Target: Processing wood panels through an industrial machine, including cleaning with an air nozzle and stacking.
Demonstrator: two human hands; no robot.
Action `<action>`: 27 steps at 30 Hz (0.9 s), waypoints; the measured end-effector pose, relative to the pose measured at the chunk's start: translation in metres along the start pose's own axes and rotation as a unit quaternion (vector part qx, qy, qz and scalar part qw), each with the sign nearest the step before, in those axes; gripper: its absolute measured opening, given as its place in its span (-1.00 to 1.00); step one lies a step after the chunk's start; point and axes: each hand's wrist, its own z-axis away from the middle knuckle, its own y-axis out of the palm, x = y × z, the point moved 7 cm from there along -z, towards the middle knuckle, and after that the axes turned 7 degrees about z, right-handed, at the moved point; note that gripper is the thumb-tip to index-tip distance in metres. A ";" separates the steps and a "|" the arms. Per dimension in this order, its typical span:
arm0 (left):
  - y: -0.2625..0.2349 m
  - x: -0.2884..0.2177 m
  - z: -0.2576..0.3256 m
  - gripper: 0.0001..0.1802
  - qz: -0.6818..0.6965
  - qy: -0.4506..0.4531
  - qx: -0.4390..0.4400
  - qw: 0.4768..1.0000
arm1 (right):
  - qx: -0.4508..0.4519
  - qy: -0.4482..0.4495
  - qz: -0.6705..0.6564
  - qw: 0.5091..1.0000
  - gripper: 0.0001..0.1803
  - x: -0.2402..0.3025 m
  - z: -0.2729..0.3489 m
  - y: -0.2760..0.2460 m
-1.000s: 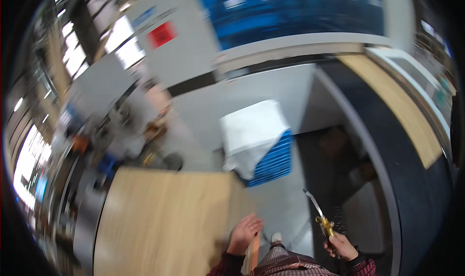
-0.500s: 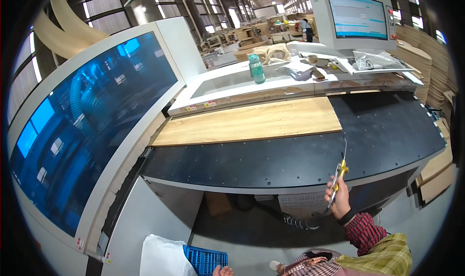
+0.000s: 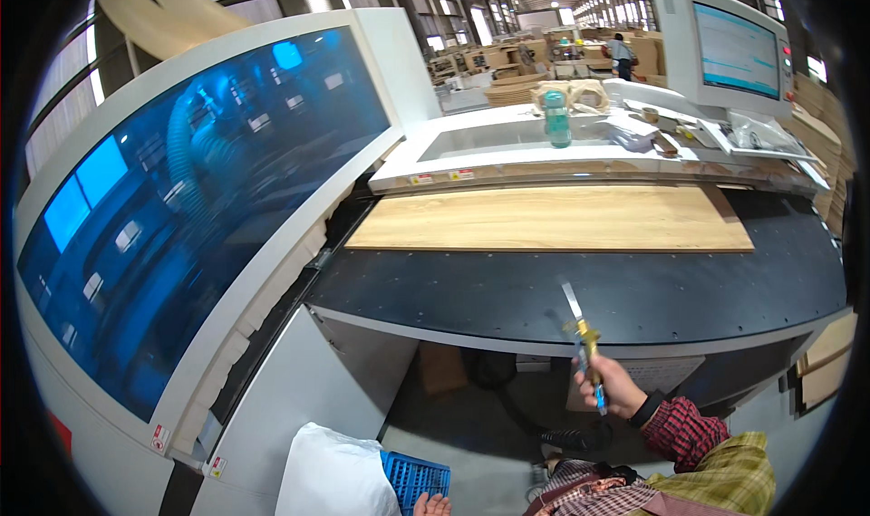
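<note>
In my right hand (image 3: 614, 387) is an air blow gun (image 3: 587, 342), yellow with a thin metal nozzle that points up and away over the black machine table (image 3: 489, 289). My fingers are wrapped round its handle. Beyond the nozzle, apart from it, a wood-grain board (image 3: 544, 219) lies flat along the far side of the table. At the lower edge, my left hand (image 3: 432, 505) shows only in part, its fingers stretched and holding nothing visible. It is beside a blue plastic crate (image 3: 417, 476).
A machine with a blue-tinted window (image 3: 199, 199) stands at left. Behind the board, a white beam (image 3: 489, 158) carries a green bottle (image 3: 556, 122) and papers. A monitor (image 3: 739, 52) stands at far right. A white sack (image 3: 331, 475) leans by the crate.
My right hand has swung left with the blow gun, its nozzle now tilted left. The view has turned left, and the board seems to lie slightly further right along the table.
</note>
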 end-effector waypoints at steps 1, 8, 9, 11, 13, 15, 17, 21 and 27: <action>-0.005 -0.002 -0.005 -0.67 0.013 -0.003 0.001 1.000 | -0.027 -0.012 -0.042 0.999 -0.66 0.001 -0.012 -0.007; -0.016 -0.018 -0.038 -0.68 0.061 -0.030 -0.035 0.997 | 0.036 0.075 -0.020 0.996 -0.65 -0.037 -0.052 0.034; -0.009 -0.021 -0.045 -0.68 0.054 -0.028 -0.018 0.998 | 0.061 0.088 -0.005 0.994 -0.64 -0.042 -0.059 0.044; 0.007 -0.024 -0.056 -0.68 0.037 -0.019 -0.010 0.999 | 0.114 0.120 0.057 0.985 -0.69 -0.056 -0.074 0.067; 0.030 -0.027 -0.070 -0.69 0.017 -0.021 -0.012 1.000 | 0.179 0.172 0.114 0.962 -0.72 -0.087 -0.085 0.082; 0.048 -0.021 -0.094 -0.69 -0.016 -0.043 0.006 0.999 | 0.228 0.207 0.126 0.943 -0.73 -0.111 -0.096 0.095; 0.066 -0.013 -0.123 -0.66 -0.025 -0.068 0.041 0.997 | 0.245 0.215 0.134 0.936 -0.73 -0.120 -0.107 0.109; 0.127 -0.014 -0.152 -0.65 -0.091 -0.082 0.091 0.988 | 0.324 0.151 0.288 0.889 -0.72 -0.122 -0.133 0.123; 0.206 0.007 -0.192 -0.67 -0.147 -0.166 0.260 0.940 | 0.257 0.044 0.513 0.818 -0.48 -0.101 -0.177 0.097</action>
